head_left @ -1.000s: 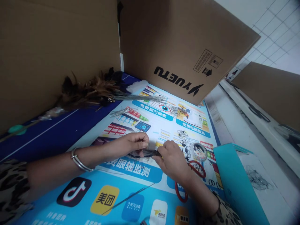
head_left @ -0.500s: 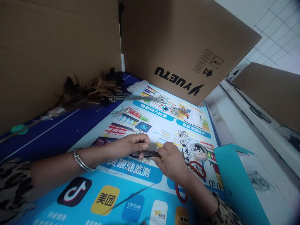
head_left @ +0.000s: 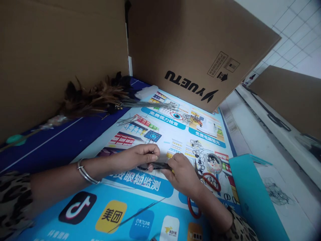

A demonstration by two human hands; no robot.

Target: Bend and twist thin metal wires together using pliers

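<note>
My left hand (head_left: 142,154) is closed in a pinch on a thin wire, mostly hidden by the fingers. Beneath it dangle fine strands (head_left: 143,178) with tiny reddish bits, too small to make out. Wrapped in my right hand (head_left: 182,172) is a pair of pliers (head_left: 160,165). Their dark jaws point left and reach the left fingertips; a bit of yellow handle shows. Near my right wrist lie scissors with red handles (head_left: 212,181), and another red loop (head_left: 192,208) shows under the forearm. Straight thin wires (head_left: 137,214) lie on the printed mat in front.
Brown feathers (head_left: 92,95) and a bundle of wires (head_left: 147,104) lie at the back left. Cardboard panels (head_left: 200,43) stand behind. Small black rings (head_left: 199,157), a round clear container (head_left: 214,163) and a teal box (head_left: 253,194) with tangled wire are at the right.
Both hands hold nearly the same position, pinch and pliers grip unchanged. The dangling strands below the left hand have shifted slightly to the right.
</note>
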